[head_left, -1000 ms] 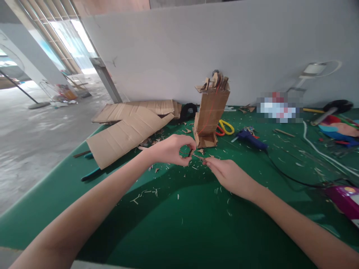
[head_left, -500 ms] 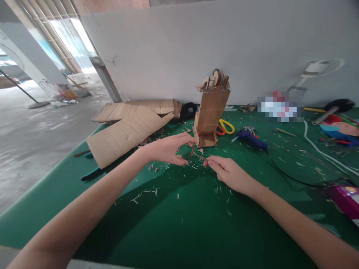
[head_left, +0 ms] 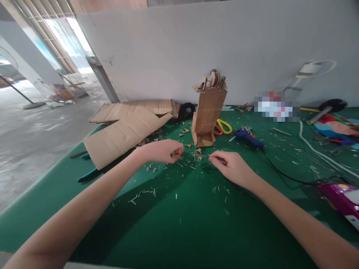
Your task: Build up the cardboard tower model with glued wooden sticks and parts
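Note:
My right hand (head_left: 232,162) pinches a thin stick (head_left: 204,156) that points left over the table. A small upright brown piece (head_left: 195,155) shows at the stick's far end; whether they are joined I cannot tell. To the left, my left hand (head_left: 162,150) is closed with its fingertips curled together. Something small and thin seems to be at those fingertips, too blurred to name. Just behind both hands stands a cardboard tower (head_left: 211,112) with a boxy base, round cardboard pieces on top and a red string down its front.
Cardboard sheets (head_left: 126,138) lie at left, over a teal-handled tool (head_left: 88,175). Behind the tower are yellow-and-red-handled scissors (head_left: 224,127) and a black coil (head_left: 186,111). A blue glue gun (head_left: 248,138) with a cord and a magenta box (head_left: 340,200) lie right. Scraps litter the green table (head_left: 179,224).
My left hand has pulled back left from the small brown piece, and its spread fingers have curled shut. The right hand still holds the stick, slightly farther right. The view has shifted a little.

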The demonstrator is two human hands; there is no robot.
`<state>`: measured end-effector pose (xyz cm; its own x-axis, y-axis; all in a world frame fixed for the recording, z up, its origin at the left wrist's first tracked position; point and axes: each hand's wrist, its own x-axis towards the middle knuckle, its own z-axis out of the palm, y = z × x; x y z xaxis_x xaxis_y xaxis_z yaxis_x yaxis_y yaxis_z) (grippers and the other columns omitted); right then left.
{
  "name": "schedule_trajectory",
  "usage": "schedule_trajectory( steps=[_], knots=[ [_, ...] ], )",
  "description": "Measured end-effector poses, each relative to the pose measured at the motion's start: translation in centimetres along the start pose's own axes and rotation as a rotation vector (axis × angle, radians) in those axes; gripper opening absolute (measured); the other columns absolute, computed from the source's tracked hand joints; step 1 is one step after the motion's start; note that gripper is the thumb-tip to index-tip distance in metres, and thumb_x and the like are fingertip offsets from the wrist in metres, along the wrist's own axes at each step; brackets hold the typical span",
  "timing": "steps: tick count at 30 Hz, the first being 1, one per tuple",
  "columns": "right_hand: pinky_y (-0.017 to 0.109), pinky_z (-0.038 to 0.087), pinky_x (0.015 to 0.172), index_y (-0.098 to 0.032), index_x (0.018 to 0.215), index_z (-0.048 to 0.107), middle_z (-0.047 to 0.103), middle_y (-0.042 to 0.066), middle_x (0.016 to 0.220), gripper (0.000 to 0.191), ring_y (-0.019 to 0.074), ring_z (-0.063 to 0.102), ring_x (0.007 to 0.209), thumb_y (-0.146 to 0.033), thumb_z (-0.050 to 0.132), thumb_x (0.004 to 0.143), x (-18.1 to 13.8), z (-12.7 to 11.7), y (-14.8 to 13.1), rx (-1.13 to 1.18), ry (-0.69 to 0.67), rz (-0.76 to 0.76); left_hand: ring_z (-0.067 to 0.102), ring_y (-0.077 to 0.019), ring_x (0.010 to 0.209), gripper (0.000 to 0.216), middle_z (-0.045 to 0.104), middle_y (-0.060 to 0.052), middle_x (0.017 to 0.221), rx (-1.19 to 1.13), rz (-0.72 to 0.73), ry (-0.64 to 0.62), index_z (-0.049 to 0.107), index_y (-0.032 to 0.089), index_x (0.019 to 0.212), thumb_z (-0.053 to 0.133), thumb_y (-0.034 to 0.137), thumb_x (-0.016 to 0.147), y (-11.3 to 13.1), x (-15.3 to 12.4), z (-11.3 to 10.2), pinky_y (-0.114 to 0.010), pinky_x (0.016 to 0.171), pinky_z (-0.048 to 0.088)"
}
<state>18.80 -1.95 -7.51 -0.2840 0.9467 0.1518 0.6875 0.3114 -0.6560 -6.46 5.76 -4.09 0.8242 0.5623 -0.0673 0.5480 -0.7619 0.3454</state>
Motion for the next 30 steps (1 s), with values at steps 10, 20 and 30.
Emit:
schedule_trajectory(
  steps=[10,20,30],
  knots=[
    [0.024,0.029,0.045,-0.017,0.081,0.063,0.051,-0.002,0.056,0.026,0.0091,0.038,0.046,-0.037,0.046,0.087,-0.5,0.3,-0.7,0.102,0.213,-0.010,0.061,-0.0120,0.082,0.028,0.062,-0.004,0.089,-1.067,0.078,0.357,0.054,0.014,0.098,0.066,0.018,0.073,0.5,1.3,1.0,-0.026,0.071,0.050],
    [0.023,0.030,0.047,-0.016,0.080,0.062,0.053,-0.002,0.055,0.023,0.0079,0.040,0.046,-0.030,0.046,0.089,-0.9,0.5,-1.3,-0.019,0.272,-0.118,0.060,-0.0091,0.077,0.026,0.062,-0.002,0.088,-1.193,0.076,0.310,0.059,0.014,0.095,0.070,0.013,0.071,0.9,1.9,2.1,-0.026,0.073,0.050],
    [0.022,0.029,0.046,-0.015,0.079,0.062,0.051,-0.003,0.054,0.021,0.0071,0.038,0.045,-0.027,0.047,0.088,-0.9,0.5,-1.2,-0.070,0.290,-0.153,0.061,-0.0105,0.079,0.025,0.063,-0.002,0.084,-1.118,0.037,0.349,0.060,0.013,0.089,0.073,0.015,0.067,1.6,1.9,1.8,-0.028,0.077,0.049]
  ],
)
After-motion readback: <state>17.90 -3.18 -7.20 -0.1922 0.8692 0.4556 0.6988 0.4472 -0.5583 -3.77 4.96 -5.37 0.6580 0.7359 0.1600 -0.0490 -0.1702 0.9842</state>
